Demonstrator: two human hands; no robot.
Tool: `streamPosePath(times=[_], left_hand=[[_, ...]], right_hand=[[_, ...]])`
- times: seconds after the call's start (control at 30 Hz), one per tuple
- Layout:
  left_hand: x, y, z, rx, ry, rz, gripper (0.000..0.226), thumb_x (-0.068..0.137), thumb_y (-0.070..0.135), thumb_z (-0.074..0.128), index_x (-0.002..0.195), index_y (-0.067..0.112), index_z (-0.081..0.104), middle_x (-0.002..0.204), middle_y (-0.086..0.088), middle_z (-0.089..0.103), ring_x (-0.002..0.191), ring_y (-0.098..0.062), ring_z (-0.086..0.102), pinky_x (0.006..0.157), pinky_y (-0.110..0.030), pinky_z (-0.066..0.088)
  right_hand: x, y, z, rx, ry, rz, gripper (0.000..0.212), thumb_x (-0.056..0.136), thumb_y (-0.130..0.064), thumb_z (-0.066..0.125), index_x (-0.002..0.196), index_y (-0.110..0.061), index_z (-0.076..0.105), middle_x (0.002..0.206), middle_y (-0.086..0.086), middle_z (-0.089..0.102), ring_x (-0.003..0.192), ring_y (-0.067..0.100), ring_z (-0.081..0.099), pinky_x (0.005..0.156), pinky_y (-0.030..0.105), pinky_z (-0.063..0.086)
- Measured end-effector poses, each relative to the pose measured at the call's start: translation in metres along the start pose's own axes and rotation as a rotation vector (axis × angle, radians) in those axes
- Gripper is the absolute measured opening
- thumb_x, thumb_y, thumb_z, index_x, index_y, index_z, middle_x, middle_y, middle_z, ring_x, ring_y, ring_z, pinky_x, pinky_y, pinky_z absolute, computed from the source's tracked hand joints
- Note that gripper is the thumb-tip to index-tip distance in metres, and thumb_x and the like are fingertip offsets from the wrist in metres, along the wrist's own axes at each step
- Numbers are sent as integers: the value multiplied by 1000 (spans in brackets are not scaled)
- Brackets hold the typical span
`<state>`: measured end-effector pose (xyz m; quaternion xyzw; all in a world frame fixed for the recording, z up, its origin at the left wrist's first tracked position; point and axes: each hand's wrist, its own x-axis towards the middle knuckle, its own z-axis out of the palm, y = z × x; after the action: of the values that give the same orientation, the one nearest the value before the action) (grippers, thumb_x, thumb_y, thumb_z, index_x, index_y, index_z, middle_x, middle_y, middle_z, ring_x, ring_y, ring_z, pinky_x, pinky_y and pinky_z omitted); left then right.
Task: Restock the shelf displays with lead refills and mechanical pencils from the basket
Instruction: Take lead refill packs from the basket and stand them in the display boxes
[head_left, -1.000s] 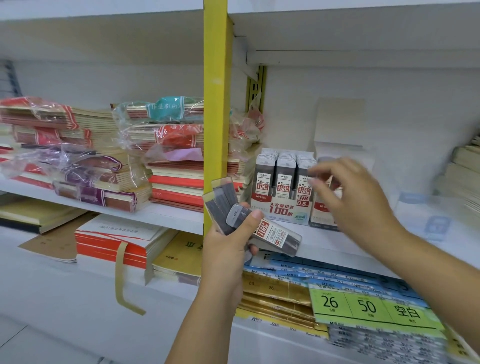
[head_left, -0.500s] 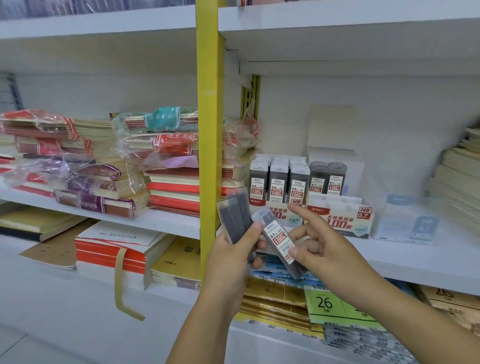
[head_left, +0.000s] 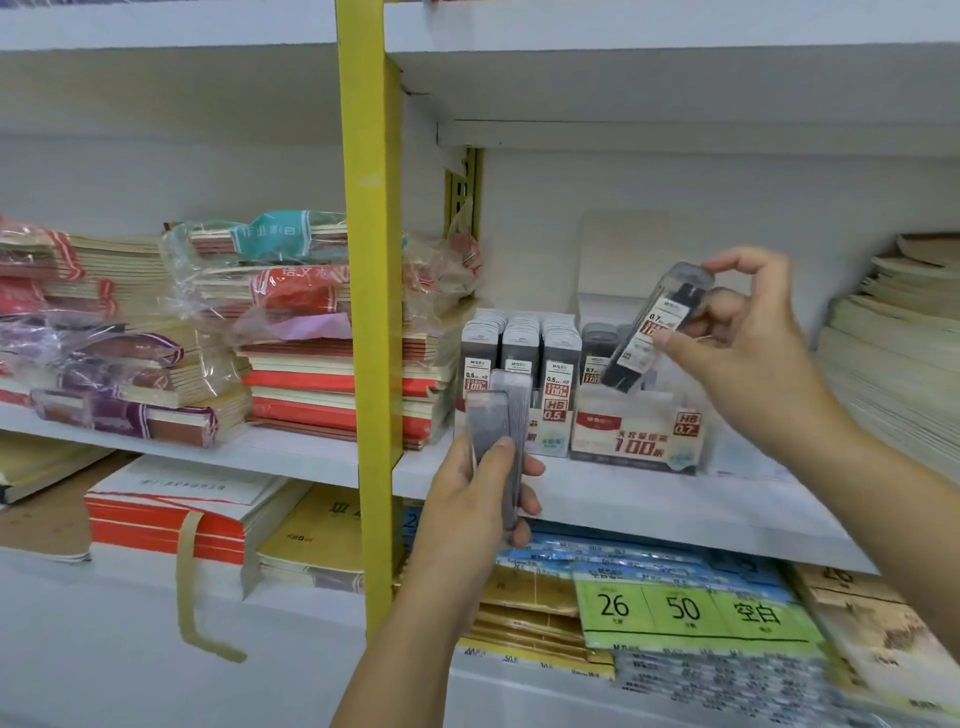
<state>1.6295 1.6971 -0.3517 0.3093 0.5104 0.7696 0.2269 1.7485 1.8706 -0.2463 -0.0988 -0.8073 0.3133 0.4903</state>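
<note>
My left hand (head_left: 467, 514) grips a small stack of grey lead refill cases (head_left: 496, 426), held upright in front of the shelf edge. My right hand (head_left: 748, 358) pinches one lead refill case (head_left: 657, 327) marked 0.7, tilted, its lower end just above the HB 0.7 display box (head_left: 639, 434). That box holds a few upright refills at its left side. Beside it on the left stands the HB 0.5 display box (head_left: 550, 431), full of refills (head_left: 519, 353). No basket or mechanical pencils are in view.
A yellow upright post (head_left: 369, 312) divides the shelving. Wrapped notebook stacks (head_left: 208, 332) fill the left shelf, and paper stacks (head_left: 893, 364) sit at the far right. Label sheets with a green 26/50 card (head_left: 685, 608) lie on the shelf below.
My right hand took one refill case from the stack in my left hand and carried it up and right, over the 0.7 display box. My left hand stayed near the shelf edge.
</note>
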Motion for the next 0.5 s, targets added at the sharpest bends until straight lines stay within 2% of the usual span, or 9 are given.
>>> streamPosePath(times=[0.07, 0.1, 0.17, 0.2, 0.23, 0.3, 0.37, 0.5], left_hand=[[1, -1, 1, 14, 10, 30, 21, 104, 31, 50, 96, 40, 67, 86, 0, 73, 62, -9, 64, 46, -22, 47], [1, -1, 2, 17, 12, 45, 19, 103, 31, 51, 97, 39, 67, 87, 0, 74, 64, -10, 66, 48, -22, 49], [2, -2, 3, 9, 9, 62, 16, 102, 31, 53, 99, 34, 69, 89, -1, 74, 67, -12, 69, 50, -23, 53], [2, -3, 4, 3, 7, 66, 16, 101, 31, 54, 99, 33, 69, 89, -1, 75, 68, -12, 70, 51, -23, 54], [2, -4, 5, -3, 5, 68, 16, 101, 31, 54, 98, 33, 69, 89, -1, 75, 68, -13, 71, 51, -23, 54], [2, -5, 7, -12, 1, 73, 18, 100, 30, 55, 93, 36, 71, 89, -1, 75, 69, -14, 72, 52, -24, 55], [2, -4, 9, -16, 0, 81, 23, 99, 31, 56, 89, 42, 73, 88, -1, 75, 71, -14, 73, 52, -24, 55], [3, -4, 10, -19, 10, 87, 27, 99, 32, 56, 85, 48, 72, 89, 1, 76, 73, -15, 75, 53, -23, 56]], right_hand=[[19, 7, -9, -150, 37, -70, 56, 85, -6, 70, 97, -45, 32, 79, -11, 71, 69, -2, 62, 66, 17, 50], [26, 11, -11, -224, 41, -90, 56, 85, -7, 70, 98, -45, 31, 78, -12, 68, 69, -3, 62, 67, 20, 50], [38, 20, -14, -333, 20, -96, 53, 85, -8, 69, 98, -43, 31, 85, -12, 65, 73, 3, 64, 70, 29, 51], [42, 24, -14, -372, -7, -93, 51, 85, -9, 69, 97, -43, 32, 88, -10, 65, 74, 8, 65, 70, 30, 51], [45, 27, -13, -403, -41, -95, 50, 86, -9, 68, 97, -42, 32, 89, -11, 64, 74, 7, 65, 67, 24, 50], [47, 33, -10, -461, -105, -112, 48, 86, -11, 68, 98, -41, 33, 85, -15, 61, 73, -7, 61, 58, 6, 42], [47, 36, -6, -532, -145, -117, 46, 87, -13, 68, 99, -40, 33, 83, -18, 60, 71, -14, 56, 54, 6, 37], [48, 37, -2, -580, -139, -128, 43, 85, -14, 68, 101, -37, 35, 88, -8, 61, 83, 11, 57, 60, 17, 36]])
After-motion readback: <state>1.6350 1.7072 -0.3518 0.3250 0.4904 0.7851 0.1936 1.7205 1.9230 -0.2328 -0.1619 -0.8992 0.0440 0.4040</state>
